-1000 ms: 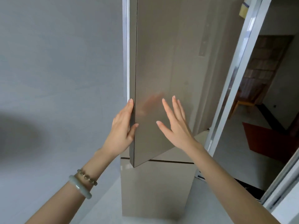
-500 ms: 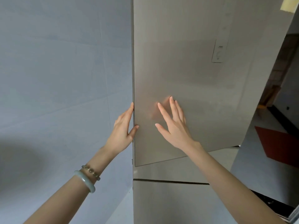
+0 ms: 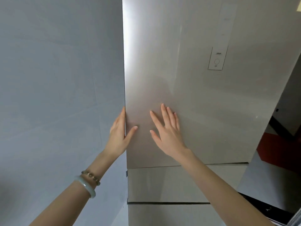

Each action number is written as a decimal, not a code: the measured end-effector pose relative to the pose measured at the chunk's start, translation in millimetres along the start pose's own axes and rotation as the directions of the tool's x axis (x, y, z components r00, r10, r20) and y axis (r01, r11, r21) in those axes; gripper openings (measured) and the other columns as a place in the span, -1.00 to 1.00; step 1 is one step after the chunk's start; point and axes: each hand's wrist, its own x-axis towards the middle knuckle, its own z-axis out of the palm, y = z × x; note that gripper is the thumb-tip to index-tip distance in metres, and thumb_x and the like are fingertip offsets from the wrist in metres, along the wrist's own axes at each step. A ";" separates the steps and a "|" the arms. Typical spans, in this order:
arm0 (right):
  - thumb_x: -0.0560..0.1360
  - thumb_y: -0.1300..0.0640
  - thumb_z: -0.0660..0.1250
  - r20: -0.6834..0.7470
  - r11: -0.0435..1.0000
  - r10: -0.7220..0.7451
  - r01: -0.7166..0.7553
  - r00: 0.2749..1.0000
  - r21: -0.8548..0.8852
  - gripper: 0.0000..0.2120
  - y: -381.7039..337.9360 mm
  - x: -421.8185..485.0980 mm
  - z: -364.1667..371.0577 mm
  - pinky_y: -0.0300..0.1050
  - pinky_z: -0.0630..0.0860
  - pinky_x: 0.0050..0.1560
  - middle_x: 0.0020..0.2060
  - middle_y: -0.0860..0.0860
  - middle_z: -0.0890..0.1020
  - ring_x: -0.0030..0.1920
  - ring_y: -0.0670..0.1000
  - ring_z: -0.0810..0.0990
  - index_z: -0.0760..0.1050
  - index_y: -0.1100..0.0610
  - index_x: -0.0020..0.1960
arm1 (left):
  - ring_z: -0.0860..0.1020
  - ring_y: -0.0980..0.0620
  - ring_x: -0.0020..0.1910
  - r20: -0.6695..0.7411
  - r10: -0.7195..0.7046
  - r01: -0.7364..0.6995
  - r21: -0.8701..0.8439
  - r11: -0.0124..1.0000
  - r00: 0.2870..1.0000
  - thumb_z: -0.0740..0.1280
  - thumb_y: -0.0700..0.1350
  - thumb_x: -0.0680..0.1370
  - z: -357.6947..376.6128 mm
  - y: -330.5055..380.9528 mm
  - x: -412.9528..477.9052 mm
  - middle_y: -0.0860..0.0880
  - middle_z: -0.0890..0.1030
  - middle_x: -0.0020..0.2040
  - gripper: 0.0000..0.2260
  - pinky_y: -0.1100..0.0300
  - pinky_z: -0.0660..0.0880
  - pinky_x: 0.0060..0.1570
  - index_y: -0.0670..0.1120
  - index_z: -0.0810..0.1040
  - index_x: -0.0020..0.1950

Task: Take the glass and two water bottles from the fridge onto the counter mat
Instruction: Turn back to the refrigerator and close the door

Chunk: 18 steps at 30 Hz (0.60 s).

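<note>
1. Fridge door [image 3: 179, 70]: a tall brushed-metal panel that fills the middle and right of the view. Its left edge stands just beside a grey wall [image 3: 57, 79].
2. Left hand [image 3: 118, 136]: set at the door's left edge, which lies in the fork between thumb and fingers. The fingers [image 3: 123, 115] are straight and point up along the side of the edge. The thumb [image 3: 132, 130] lies straight on the front face.
3. Right hand [image 3: 169, 137]: laid flat on the door's front, near the left hand. Its fingers [image 3: 163, 113] are straight, spread and pointing up, and it grips nothing.
4. Control panel [image 3: 216, 60]: a small outlined rectangle on the door, well above and to the right of both hands.
5. Lower fridge front [image 3: 162, 183]: directly beneath the door's bottom edge.
6. Left wrist: it wears a pale bangle [image 3: 86, 186] and a bead bracelet [image 3: 91, 176].
</note>
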 end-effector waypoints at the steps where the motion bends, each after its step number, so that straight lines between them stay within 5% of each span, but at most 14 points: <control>1: 0.56 -0.01 0.21 0.002 1.000 -0.001 0.001 1.000 0.001 -0.42 1.8 2.9 2.8 0.17 -0.11 0.50 0.54 0.21 -0.01 0.54 0.23 -0.03 0.16 0.05 0.53 | 0.19 0.00 0.52 -0.005 -0.009 0.009 0.007 1.000 1.000 0.25 0.03 0.60 2.9 -2.4 4.1 0.03 0.18 0.57 -0.33 -0.07 0.19 0.46 -0.05 -0.04 0.59; 11: 0.50 -0.01 0.29 -0.071 0.993 -0.037 0.029 0.997 -0.110 -0.41 17.6 22.6 27.2 0.18 0.07 0.46 0.51 0.22 0.15 0.51 0.24 0.14 0.26 0.07 0.49 | 0.21 -0.02 0.52 -0.036 -0.004 0.004 0.006 1.000 0.999 0.19 0.11 0.59 18.6 -21.0 35.9 0.04 0.19 0.56 -0.34 -0.19 0.25 0.40 0.00 -0.07 0.59; 18: 0.49 -0.05 0.29 -0.110 0.991 -0.057 0.043 0.992 -0.129 -0.39 21.2 22.0 29.7 0.14 0.00 0.45 0.51 0.22 0.16 0.51 0.23 0.15 0.26 0.06 0.50 | 0.24 -0.04 0.51 -0.036 -0.011 0.011 0.023 1.000 0.999 0.16 0.16 0.59 21.7 -27.3 36.5 0.04 0.21 0.55 -0.34 -0.22 0.27 0.37 0.06 -0.10 0.58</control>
